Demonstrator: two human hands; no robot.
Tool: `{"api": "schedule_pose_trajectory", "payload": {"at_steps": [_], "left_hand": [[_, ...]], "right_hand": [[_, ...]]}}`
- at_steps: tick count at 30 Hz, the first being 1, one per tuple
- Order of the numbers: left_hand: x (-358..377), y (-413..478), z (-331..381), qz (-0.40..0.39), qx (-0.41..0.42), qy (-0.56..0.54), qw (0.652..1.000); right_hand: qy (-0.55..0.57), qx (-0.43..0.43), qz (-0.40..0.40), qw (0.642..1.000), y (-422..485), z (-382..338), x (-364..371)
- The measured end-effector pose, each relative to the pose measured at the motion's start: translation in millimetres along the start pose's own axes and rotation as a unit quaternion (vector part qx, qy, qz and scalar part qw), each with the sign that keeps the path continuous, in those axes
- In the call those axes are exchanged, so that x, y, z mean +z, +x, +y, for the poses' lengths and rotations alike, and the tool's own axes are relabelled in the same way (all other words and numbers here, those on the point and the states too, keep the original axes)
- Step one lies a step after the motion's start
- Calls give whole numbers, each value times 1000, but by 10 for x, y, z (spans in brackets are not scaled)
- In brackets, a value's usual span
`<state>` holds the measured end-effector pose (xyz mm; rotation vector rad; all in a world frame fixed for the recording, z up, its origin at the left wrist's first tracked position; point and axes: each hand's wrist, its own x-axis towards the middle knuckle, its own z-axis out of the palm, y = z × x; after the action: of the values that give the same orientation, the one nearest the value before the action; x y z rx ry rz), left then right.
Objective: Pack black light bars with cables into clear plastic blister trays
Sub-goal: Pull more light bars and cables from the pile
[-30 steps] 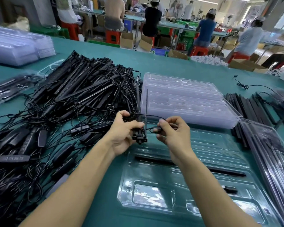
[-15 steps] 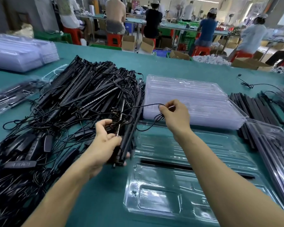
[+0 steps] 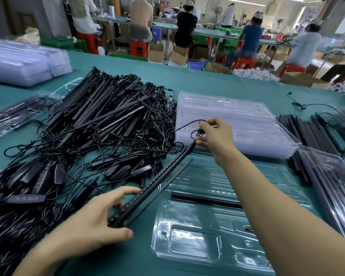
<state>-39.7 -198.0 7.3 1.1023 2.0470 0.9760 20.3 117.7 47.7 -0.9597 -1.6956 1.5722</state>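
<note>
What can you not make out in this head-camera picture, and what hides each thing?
Head view: where the cable ends, inside the right hand.
Head view: right end of the bar in the blister tray, behind the right forearm.
Head view: lettering on a controller box, blurred.
Head view: part of the light bars, under fingers of the left hand.

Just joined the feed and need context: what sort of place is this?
Most likely a factory packing line. A tangled heap of black light bars with cables lies on the teal table, a stack of clear plastic blister trays sits beside it, and workers sit on red stools behind.
</note>
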Motion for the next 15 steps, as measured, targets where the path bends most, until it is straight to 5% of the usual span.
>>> {"api": "schedule_pose_trajectory", "payload": {"at_steps": [3, 6, 10, 15], "left_hand": [[-141, -8, -44, 95, -13, 180, 979], [-189, -12, -79, 225, -17, 365, 903], [-245, -69, -263, 265, 72, 101, 956], [-263, 309, 75, 332, 98, -178, 921]], "right_hand": [[-18, -8, -2, 1000, 47, 3, -60], [-66, -22, 17, 997, 108, -10, -107], [-135, -3, 41, 990, 206, 73, -237], [-333, -64, 25, 941, 106, 1, -234]]}}
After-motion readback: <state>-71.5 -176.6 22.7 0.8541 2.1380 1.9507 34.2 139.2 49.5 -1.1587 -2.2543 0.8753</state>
